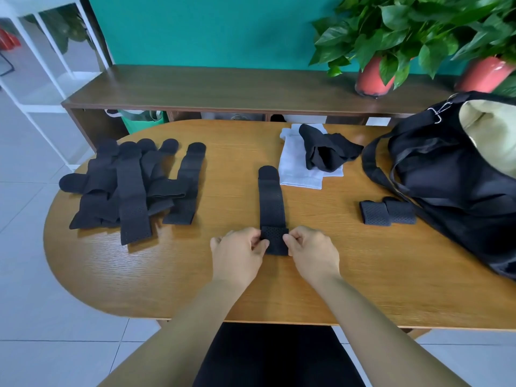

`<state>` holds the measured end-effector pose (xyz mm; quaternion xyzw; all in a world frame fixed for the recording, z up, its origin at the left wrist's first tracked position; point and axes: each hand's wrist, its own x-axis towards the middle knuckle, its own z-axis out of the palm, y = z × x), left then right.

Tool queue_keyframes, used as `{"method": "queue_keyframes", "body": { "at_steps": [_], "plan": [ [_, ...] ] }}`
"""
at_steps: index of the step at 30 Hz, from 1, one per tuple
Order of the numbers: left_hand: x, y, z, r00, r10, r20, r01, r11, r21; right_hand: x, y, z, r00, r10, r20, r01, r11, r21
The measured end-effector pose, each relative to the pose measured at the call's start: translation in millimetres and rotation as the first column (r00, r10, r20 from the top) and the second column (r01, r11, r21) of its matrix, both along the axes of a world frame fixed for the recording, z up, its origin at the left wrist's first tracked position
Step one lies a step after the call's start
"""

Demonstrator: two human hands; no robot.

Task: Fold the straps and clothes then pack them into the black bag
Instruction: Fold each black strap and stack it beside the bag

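Teal wall point(209, 29), wooden sideboard point(212, 88), oval table point(223, 280), tiled floor point(25, 303)

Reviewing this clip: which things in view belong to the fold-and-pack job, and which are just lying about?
Part of the job:
- strap, near end pinched by left hand and right hand
- pile of unfolded straps
- two folded straps
- white cloth
- black garment
- black bag

Just lying about:
- potted plants
- wooden bench
- green bag
- white shelf

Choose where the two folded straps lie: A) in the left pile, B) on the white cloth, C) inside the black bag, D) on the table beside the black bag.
D: the folded straps lie on the table, next to the black bag and outside it.
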<state>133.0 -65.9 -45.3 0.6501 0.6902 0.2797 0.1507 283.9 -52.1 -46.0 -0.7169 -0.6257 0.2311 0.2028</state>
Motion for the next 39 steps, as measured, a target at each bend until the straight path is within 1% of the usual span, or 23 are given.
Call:
{"method": "queue_keyframes", "body": {
  "at_steps": [5,8,15,17,19,21,23,24,26,28,30,32,35,37,38,39],
  "plan": [
    [1,5,3,0.986,0.024,-0.166,-0.031,0.999,-0.037,-9,4,6,0.991,-0.014,0.132,0.016,1.0,-0.013],
    [0,4,2,0.986,0.031,-0.161,-0.04,0.998,-0.053,-11,5,9,0.987,-0.022,0.156,0.025,0.999,-0.021],
    [-3,5,2,0.993,-0.022,-0.115,0.01,0.994,-0.105,-16,2,12,0.976,-0.034,0.216,0.034,0.999,0.005],
    [-3,3,3,0.993,-0.022,-0.115,0.011,0.996,-0.092,-19,1,13,0.972,-0.027,0.234,0.025,1.0,0.012],
    [-4,1,2,0.987,-0.042,-0.154,0.035,0.998,-0.046,-21,-1,15,0.969,-0.02,0.246,0.014,1.0,0.023],
    [-5,0,0,0.971,-0.092,-0.222,0.1,0.995,0.023,-22,-1,17,0.964,-0.007,0.267,-0.002,0.999,0.034],
    [-10,2,-3,0.94,-0.199,-0.278,0.231,0.969,0.086,-21,-3,17,0.965,0.016,0.261,-0.028,0.999,0.045],
    [-13,3,-4,0.909,-0.276,-0.313,0.312,0.947,0.07,-19,-4,16,0.969,0.025,0.247,-0.042,0.997,0.065],
    [-19,3,-3,0.843,-0.41,-0.349,0.423,0.905,-0.041,-11,-7,9,0.977,0.052,0.207,-0.089,0.981,0.171],
    [-24,5,-1,0.817,-0.46,-0.347,0.454,0.885,-0.104,-1,-11,5,0.966,0.146,0.215,-0.204,0.937,0.282],
    [-25,7,2,0.804,-0.484,-0.346,0.478,0.872,-0.108,8,-17,4,0.915,0.3,0.27,-0.373,0.883,0.283],
    [-27,7,2,0.804,-0.496,-0.328,0.498,0.863,-0.085,12,-22,6,0.859,0.386,0.338,-0.482,0.832,0.274],
    [-30,4,0,0.821,-0.499,-0.276,0.508,0.86,-0.043,14,-27,8,0.829,0.399,0.392,-0.526,0.794,0.303],
    [-30,-1,1,0.836,-0.506,-0.212,0.509,0.86,-0.047,14,-29,11,0.855,0.389,0.343,-0.497,0.802,0.33],
    [-30,-3,2,0.843,-0.51,-0.172,0.508,0.859,-0.054,14,-30,14,0.878,0.378,0.295,-0.465,0.818,0.338],
    [-31,-4,3,0.85,-0.509,-0.133,0.506,0.861,-0.062,14,-31,17,0.9,0.369,0.233,-0.428,0.848,0.312]
  ]
}}
